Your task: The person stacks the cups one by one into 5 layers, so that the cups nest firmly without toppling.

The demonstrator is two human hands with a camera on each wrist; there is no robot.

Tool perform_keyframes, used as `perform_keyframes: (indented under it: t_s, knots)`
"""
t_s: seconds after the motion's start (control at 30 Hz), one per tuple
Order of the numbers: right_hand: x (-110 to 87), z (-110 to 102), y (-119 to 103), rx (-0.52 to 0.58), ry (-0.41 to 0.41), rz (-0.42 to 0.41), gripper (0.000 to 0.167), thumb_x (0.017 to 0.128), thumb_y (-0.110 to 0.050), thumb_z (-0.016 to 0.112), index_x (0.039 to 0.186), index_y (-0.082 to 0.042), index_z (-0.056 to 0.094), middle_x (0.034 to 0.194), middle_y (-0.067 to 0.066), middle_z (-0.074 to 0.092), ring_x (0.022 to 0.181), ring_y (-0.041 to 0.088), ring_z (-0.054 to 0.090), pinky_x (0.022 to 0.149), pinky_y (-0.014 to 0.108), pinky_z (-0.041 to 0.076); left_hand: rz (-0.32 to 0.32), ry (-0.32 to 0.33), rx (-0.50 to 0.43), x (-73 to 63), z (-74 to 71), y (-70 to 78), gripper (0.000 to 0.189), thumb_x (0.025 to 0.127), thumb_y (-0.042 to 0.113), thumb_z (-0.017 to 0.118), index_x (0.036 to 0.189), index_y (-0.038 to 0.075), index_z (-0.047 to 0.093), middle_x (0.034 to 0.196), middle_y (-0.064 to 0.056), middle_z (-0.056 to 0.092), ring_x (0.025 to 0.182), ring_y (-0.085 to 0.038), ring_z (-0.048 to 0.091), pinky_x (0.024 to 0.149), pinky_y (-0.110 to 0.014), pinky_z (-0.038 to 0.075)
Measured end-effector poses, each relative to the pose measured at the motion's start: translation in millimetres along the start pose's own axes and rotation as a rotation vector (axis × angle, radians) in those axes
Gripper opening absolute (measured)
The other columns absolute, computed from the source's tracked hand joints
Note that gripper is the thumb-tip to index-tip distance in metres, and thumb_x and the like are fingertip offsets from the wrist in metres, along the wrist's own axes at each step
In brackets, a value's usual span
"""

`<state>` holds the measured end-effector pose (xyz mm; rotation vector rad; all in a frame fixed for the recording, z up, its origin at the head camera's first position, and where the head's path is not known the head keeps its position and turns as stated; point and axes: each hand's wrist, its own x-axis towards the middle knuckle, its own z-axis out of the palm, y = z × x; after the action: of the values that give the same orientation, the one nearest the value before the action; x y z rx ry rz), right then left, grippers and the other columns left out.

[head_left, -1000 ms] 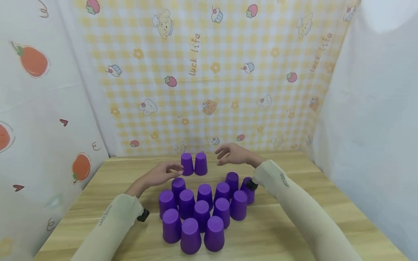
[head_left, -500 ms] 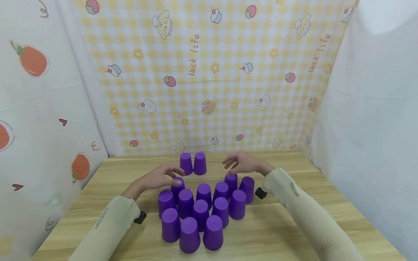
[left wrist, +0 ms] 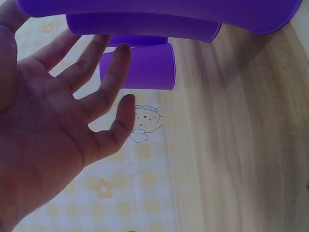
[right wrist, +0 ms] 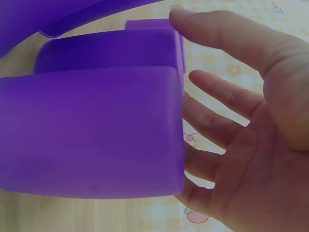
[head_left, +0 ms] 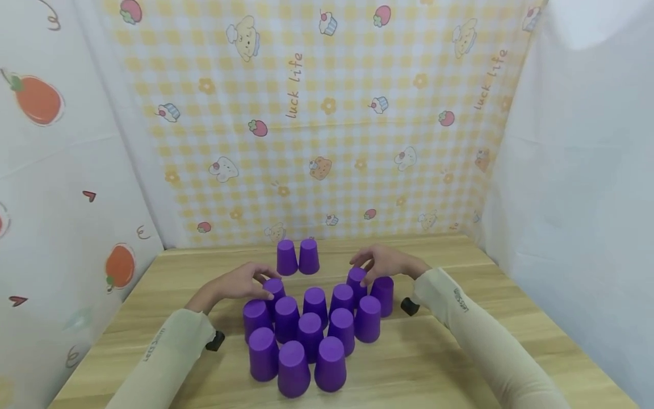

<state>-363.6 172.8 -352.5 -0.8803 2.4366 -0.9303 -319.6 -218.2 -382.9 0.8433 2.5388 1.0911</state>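
A: Left hand [head_left: 237, 284], fingers?
B: Item one. Fingers [left wrist: 116, 72] spread, loosely bent, gaps between them. At their tips: one purple cup, the back-left cup [head_left: 276, 289], mouth down, thumb in front of its top. Contact: cannot tell.
A: Right hand [head_left: 390, 262]?
B: Item two. Fingers [right wrist: 207, 118] spread and gently curved, reaching behind the back-right cup [head_left: 355, 291], purple, mouth down; thumb on its near side, parted from the fingers. Firm touch: cannot tell.
A: Next out from the fingers?
B: Below the right hand, just beside its cup: an outer cup [head_left: 382, 298]. Beyond both sets of fingertips, in the gap between the hands: a far pair of cups [head_left: 309, 258], side by side.
A: Nearer the person than the fingers?
B: A close cluster of ten cups [head_left: 309, 341], purple, all mouth down, three at its front.
A: Outermost?
B: Behind the fingers, pale sleeves [head_left: 460, 329], with a black block [head_left: 410, 306] under each wrist. Beneath everything, a wood-grain table [head_left: 434, 363]; past the fingertips, a yellow checked cloth [head_left: 327, 136].
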Motion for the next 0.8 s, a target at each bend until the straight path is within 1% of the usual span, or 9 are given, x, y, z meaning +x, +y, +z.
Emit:
perform_keyframes:
  t_s: [0.1,0.23,0.43,0.53,0.6,0.67,0.8]
  knots:
    - [2.0,1.8,1.3,-0.003,0.011,-0.006,0.060,0.076,-0.011,0.085,0.129,-0.002,0.060,0.126,0.015,0.065,0.111,0.032,0.065,0.091,0.042,0.055,-0.003,-0.015,0.000,-0.3,-1.7,0.0,0.054,0.083,0.023,0.078,0.127,-0.003,0.061,0.126,-0.016,0.062,0.114,-0.037,0.059,0.090,-0.050,0.052]
    - [4.8,3.8,4.8,0.003,0.018,-0.009,0.057,0.076,-0.009,0.084,0.128,0.000,0.061,0.126,0.017,0.064,0.109,0.032,0.066,0.090,0.042,0.056,-0.004,-0.033,0.009,-1.2,-4.0,0.2,0.053,0.082,0.021,0.079,0.127,-0.001,0.061,0.124,-0.012,0.064,0.114,-0.037,0.059,0.090,-0.050,0.052]
    - [5.6,3.2,6.4,0.030,0.048,0.022,0.051,0.077,-0.009,0.084,0.123,0.000,0.064,0.125,0.016,0.065,0.108,0.031,0.066,0.089,0.042,0.056,0.024,-0.033,0.041,0.8,-7.4,0.4,0.051,0.083,0.021,0.079,0.126,0.000,0.062,0.124,-0.011,0.064,0.114,-0.036,0.060,0.091,-0.050,0.052]
    - [5.3,2.3,6.6,0.042,0.063,0.027,0.049,0.077,-0.009,0.083,0.122,0.001,0.065,0.123,0.016,0.066,0.109,0.032,0.066,0.089,0.041,0.056,0.020,-0.011,0.039,1.4,-7.6,1.7,0.050,0.084,0.023,0.079,0.126,0.000,0.062,0.125,-0.011,0.064,0.113,-0.036,0.060,0.090,-0.050,0.052]
    - [5.3,2.1,6.9,0.049,0.071,0.020,0.048,0.078,-0.009,0.083,0.121,0.002,0.065,0.123,0.016,0.066,0.109,0.032,0.066,0.088,0.041,0.056,0.006,0.009,0.039,1.0,-7.6,2.6,0.050,0.085,0.025,0.078,0.126,0.002,0.063,0.125,-0.011,0.063,0.113,-0.035,0.060,0.090,-0.051,0.051]
    - [5.8,2.1,7.7,0.056,0.080,0.014,0.048,0.078,-0.008,0.082,0.121,0.003,0.065,0.123,0.017,0.066,0.109,0.032,0.066,0.087,0.040,0.057,-0.012,0.030,0.039,0.5,-8.2,3.2,0.052,0.085,0.026,0.078,0.128,0.002,0.062,0.126,-0.011,0.063,0.113,-0.035,0.059,0.090,-0.051,0.051]
    - [6.7,2.6,9.1,0.072,0.104,0.005,0.048,0.079,-0.008,0.082,0.122,0.003,0.065,0.124,0.017,0.065,0.108,0.032,0.066,0.085,0.037,0.058,-0.027,0.066,0.026,1.0,-10.1,4.4,0.054,0.085,0.026,0.078,0.129,0.000,0.060,0.128,-0.015,0.061,0.114,-0.038,0.058,0.088,-0.051,0.052]
